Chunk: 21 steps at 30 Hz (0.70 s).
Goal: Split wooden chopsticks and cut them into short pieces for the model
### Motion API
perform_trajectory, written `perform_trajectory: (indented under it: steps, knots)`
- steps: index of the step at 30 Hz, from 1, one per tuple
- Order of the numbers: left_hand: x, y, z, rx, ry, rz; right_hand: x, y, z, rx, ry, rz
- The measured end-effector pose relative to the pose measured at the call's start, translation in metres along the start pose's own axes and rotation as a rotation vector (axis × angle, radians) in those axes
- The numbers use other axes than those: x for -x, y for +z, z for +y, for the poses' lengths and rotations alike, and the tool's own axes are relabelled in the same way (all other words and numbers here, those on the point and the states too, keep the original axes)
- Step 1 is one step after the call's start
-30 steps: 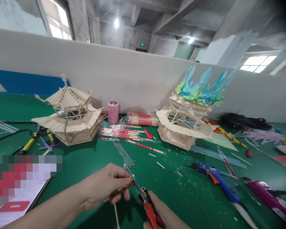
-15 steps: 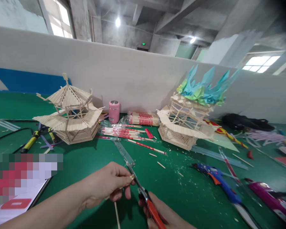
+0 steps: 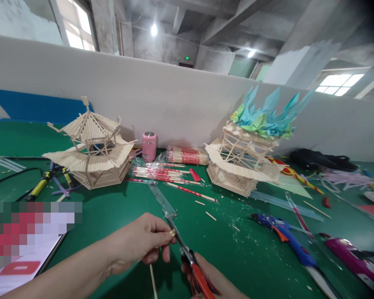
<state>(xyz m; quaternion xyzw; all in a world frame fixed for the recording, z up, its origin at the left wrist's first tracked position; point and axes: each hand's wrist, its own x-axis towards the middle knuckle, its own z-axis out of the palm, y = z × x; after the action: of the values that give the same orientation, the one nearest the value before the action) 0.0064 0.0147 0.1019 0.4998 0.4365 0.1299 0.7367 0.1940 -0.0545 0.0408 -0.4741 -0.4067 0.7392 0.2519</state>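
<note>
Between thumb and forefinger, my left hand (image 3: 143, 238) pinches a small piece of pale wooden stick (image 3: 172, 234). A longer thin stick (image 3: 153, 280) hangs below the same hand; whether it is the same stick I cannot tell. My right hand (image 3: 210, 272) is wrapped round the orange handle of a pair of scissors (image 3: 185, 251). Their blades run up beside the left fingertips and lie against the pinched piece. Just beyond the scissor tips a clear ruler (image 3: 162, 199) rests on the green table (image 3: 118, 207).
Two stick-built pavilions stand at the back: a roofed one (image 3: 90, 149) and one topped with blue paper (image 3: 246, 158). Packs of chopsticks (image 3: 188, 155) and a pink bottle (image 3: 149, 146) are between them. A blue glue gun (image 3: 286, 234) lies right, a phone (image 3: 28, 253) left.
The scissor handle in my right hand has shifted slightly left and down, and the blades look closer together. My left hand has hardly moved.
</note>
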Motion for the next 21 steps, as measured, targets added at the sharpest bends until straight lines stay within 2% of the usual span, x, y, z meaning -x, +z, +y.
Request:
perform_trajectory:
  steps: [4, 9, 12, 15, 18, 21]
  knots:
    - [-0.001, -0.001, 0.0, -0.001, 0.001, -0.007, 0.0, -0.003, 0.001, -0.024, 0.005, -0.04]
    - [0.0, -0.002, -0.001, -0.023, 0.016, -0.014, -0.002, -0.004, 0.0, 0.086, 0.003, -0.083]
    - [0.003, 0.001, -0.003, -0.107, 0.059, 0.012, -0.004, -0.003, -0.001, 0.142, -0.034, -0.002]
    - [0.007, 0.006, -0.005, -0.304, 0.143, 0.078, -0.004, -0.002, 0.0, 0.205, -0.041, 0.113]
    - [0.011, 0.01, -0.007, -0.417, 0.193, 0.109, -0.001, -0.002, 0.005, 0.301, -0.045, 0.143]
    - [0.015, 0.013, -0.011, -0.425, 0.185, 0.097, 0.004, -0.001, 0.008, 0.475, -0.071, 0.175]
